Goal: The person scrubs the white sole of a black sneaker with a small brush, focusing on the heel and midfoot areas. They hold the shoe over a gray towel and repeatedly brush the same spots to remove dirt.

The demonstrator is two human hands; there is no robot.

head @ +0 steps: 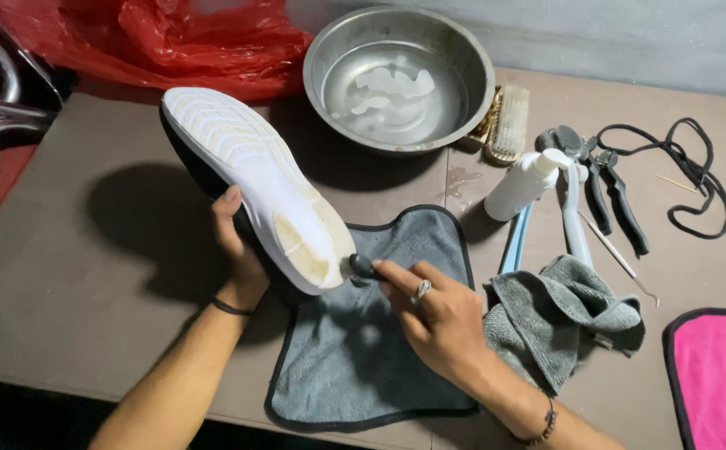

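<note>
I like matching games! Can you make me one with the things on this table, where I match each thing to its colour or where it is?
Things:
1. shoe
2. metal bowl
3. flat cloth
4. bottle

Descriptions:
A. white, lying tipped over beside the pliers
B. grey with a dark edge, spread under the hands
C. held sole up in the left hand
D. round and shiny, with a little water inside

Pairs: 1-C, 2-D, 3-B, 4-A
</note>
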